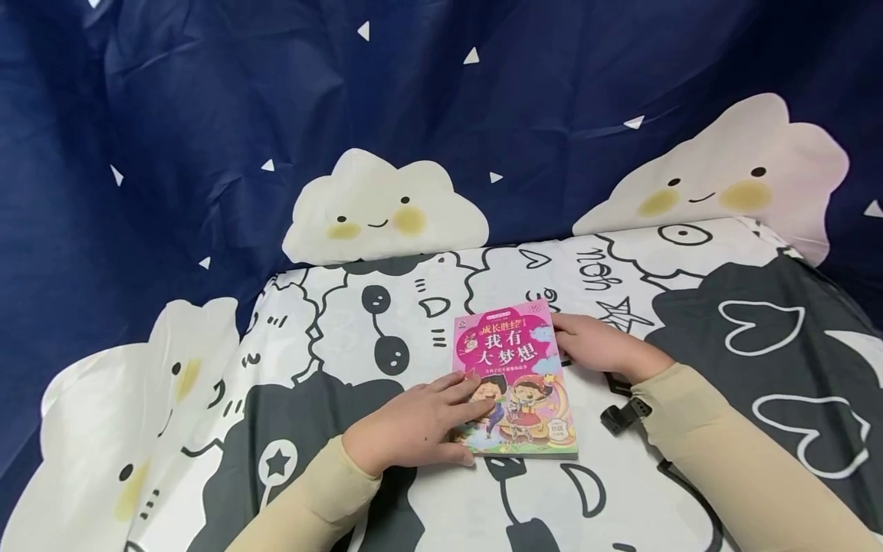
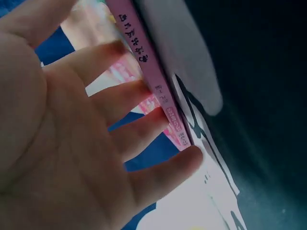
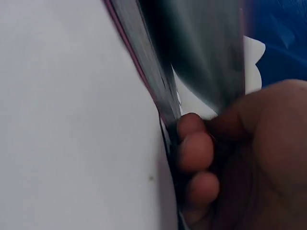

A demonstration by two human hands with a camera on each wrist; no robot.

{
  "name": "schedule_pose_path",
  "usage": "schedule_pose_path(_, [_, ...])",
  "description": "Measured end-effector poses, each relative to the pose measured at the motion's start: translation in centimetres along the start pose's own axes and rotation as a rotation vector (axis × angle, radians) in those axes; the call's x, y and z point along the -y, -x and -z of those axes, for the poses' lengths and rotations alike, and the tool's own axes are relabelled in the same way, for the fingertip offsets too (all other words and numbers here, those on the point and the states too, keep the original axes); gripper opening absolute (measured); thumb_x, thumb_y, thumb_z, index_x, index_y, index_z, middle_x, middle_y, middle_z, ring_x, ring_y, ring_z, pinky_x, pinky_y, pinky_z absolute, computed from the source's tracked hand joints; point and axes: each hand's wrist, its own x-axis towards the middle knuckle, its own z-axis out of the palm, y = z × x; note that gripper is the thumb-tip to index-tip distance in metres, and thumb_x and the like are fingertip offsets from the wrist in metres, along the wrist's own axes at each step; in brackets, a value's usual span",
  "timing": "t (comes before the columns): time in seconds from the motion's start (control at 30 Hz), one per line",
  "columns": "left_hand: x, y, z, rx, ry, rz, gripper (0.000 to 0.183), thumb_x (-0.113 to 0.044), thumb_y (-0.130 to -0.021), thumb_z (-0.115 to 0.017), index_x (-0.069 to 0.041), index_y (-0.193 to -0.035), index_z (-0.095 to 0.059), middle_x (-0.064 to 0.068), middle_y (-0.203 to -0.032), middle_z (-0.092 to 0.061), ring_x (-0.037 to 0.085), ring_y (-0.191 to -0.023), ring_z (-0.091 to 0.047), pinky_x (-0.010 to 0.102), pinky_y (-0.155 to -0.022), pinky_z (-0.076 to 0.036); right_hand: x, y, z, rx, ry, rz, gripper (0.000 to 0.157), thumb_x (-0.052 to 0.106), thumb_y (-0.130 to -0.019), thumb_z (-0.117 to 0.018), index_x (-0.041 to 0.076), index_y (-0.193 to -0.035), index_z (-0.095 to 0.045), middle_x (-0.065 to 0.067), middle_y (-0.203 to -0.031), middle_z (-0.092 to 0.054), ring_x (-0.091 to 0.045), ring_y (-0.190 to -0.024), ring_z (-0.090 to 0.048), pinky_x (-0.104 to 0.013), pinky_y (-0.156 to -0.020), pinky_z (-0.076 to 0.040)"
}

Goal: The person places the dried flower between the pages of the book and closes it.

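Note:
A pink children's book (image 1: 513, 368) with a cartoon cover and Chinese title lies face up on the patterned cloth. My left hand (image 1: 417, 425) reaches over its left side, with outstretched fingers resting on the cover. The left wrist view shows these fingers of the left hand (image 2: 72, 129) extended across the pink spine (image 2: 156, 76). At the opposite edge, my right hand (image 1: 600, 345) has its fingertips partly hidden by the book. In the right wrist view, the curled right hand (image 3: 230, 153) pinches the raised cover (image 3: 216, 48), which stands apart from the page block (image 3: 139, 43).
Black-and-white doodle cloth (image 1: 621, 491) covers the surface beneath the book. Behind it hangs a dark blue curtain (image 1: 414, 92) with white triangles and smiling clouds. A small black wrist device (image 1: 624, 415) sits by the right sleeve (image 1: 738, 452).

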Motion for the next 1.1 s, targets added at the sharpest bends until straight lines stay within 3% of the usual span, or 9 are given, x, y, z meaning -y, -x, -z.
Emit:
schedule_pose_path(0.13, [-0.2, -0.1, -0.3, 0.018, -0.053, 0.043, 0.072, -0.061, -0.090, -0.067, -0.034, -0.153, -0.047, 0.003, -0.161, -0.037, 0.026, -0.149, -0.031, 0.047, -0.106, -0.044, -0.3, -0.3, 0.3, -0.043, -0.174, -0.050, 0.057, 0.014, -0.107, -0.037, 0.015, -0.161, -0.022, -0.014, -0.094, -0.060, -0.027, -0.060, -0.059, -0.038, -0.054, -0.051])
schedule_pose_path(0.2, [-0.3, -0.2, -0.3, 0.014, -0.066, 0.050, 0.071, -0.060, -0.088, -0.070, -0.034, -0.151, -0.049, 0.002, -0.159, -0.039, 0.027, -0.147, -0.033, 0.047, -0.104, -0.045, -0.3, -0.2, 0.5, -0.029, -0.166, -0.056, 0.060, 0.018, -0.107, -0.043, 0.016, -0.162, -0.020, -0.015, -0.101, -0.059, -0.026, -0.061, -0.058, -0.039, -0.052, -0.052])
schedule_pose_path(0.33, [-0.6, -0.4, -0.5, 0.006, -0.063, 0.050, 0.070, -0.058, -0.088, -0.072, -0.033, -0.150, -0.051, 0.003, -0.158, -0.041, 0.028, -0.145, -0.035, 0.046, -0.103, -0.047, 0.7, 0.5, 0.7, 0.079, 0.123, -0.038, 0.075, 0.036, -0.099, -0.065, 0.014, -0.161, -0.030, -0.012, -0.110, -0.057, -0.022, -0.071, -0.055, -0.039, -0.063, -0.051])
schedule_pose_path(0.43, [-0.9, -0.6, -0.7, 0.011, -0.050, 0.051, 0.071, -0.056, -0.087, -0.074, -0.032, -0.150, -0.051, 0.003, -0.158, -0.041, 0.029, -0.145, -0.035, 0.046, -0.103, -0.047, 1.7, 1.1, 0.7, 0.135, 0.316, -0.020, 0.087, 0.043, -0.091, -0.073, 0.010, -0.160, -0.032, -0.015, -0.124, -0.056, -0.026, -0.095, -0.059, -0.044, -0.081, -0.049])
schedule_pose_path(0.57, [-0.8, -0.7, -0.6, 0.020, -0.030, 0.048, 0.073, -0.053, -0.086, -0.077, -0.031, -0.150, -0.052, 0.004, -0.159, -0.041, 0.029, -0.146, -0.035, 0.043, -0.107, -0.044, 2.3, 1.4, 0.5, 0.130, 0.342, -0.052, 0.092, 0.042, -0.089, -0.076, 0.007, -0.160, -0.029, -0.025, -0.144, -0.050, -0.038, -0.128, -0.051, -0.055, -0.101, -0.043])
schedule_pose_path(0.8, [0.4, -0.3, -0.6, 0.053, 0.053, 0.039, 0.072, -0.052, -0.089, -0.074, -0.031, -0.153, -0.048, 0.003, -0.162, -0.035, 0.027, -0.149, -0.029, 0.040, -0.112, -0.038, 1.7, 0.3, 0.2, 0.098, 0.272, -0.093, 0.105, 0.041, -0.081, -0.082, 0.001, -0.160, -0.025, -0.014, -0.124, -0.061, -0.024, -0.098, -0.054, -0.044, -0.089, -0.045])
schedule_pose_path(0.9, [1.5, 0.2, -0.5, 0.043, 0.106, 0.041, 0.071, -0.052, -0.091, -0.070, -0.028, -0.154, -0.047, 0.003, -0.161, -0.037, 0.025, -0.149, -0.029, 0.041, -0.115, -0.034, 1.2, -0.1, -0.2, 0.111, 0.249, -0.085, 0.103, 0.040, -0.084, -0.080, -0.001, -0.160, -0.024, -0.014, -0.118, -0.062, -0.024, -0.097, -0.056, -0.044, -0.087, -0.046])
schedule_pose_path(1.03, [3.5, 0.6, 0.3, -0.050, 0.102, 0.110, 0.070, -0.051, -0.094, -0.067, -0.022, -0.153, -0.047, 0.006, -0.158, -0.041, 0.028, -0.148, -0.032, 0.048, -0.117, -0.028, 0.3, 0.1, -0.1, 0.110, 0.161, -0.115, 0.095, 0.044, -0.091, -0.072, 0.003, -0.161, -0.022, -0.017, -0.105, -0.063, -0.029, -0.086, -0.062, -0.046, -0.076, -0.051])
schedule_pose_path(1.1, [4.6, 1.0, 0.8, -0.115, 0.092, 0.178, 0.070, -0.051, -0.095, -0.065, -0.022, -0.155, -0.044, 0.008, -0.159, -0.039, 0.031, -0.148, -0.030, 0.053, -0.118, -0.024, -0.3, 0.7, 0.5, 0.094, 0.129, -0.122, 0.092, 0.051, -0.095, -0.066, 0.005, -0.161, -0.021, -0.016, -0.110, -0.063, -0.027, -0.083, -0.064, -0.044, -0.071, -0.053])
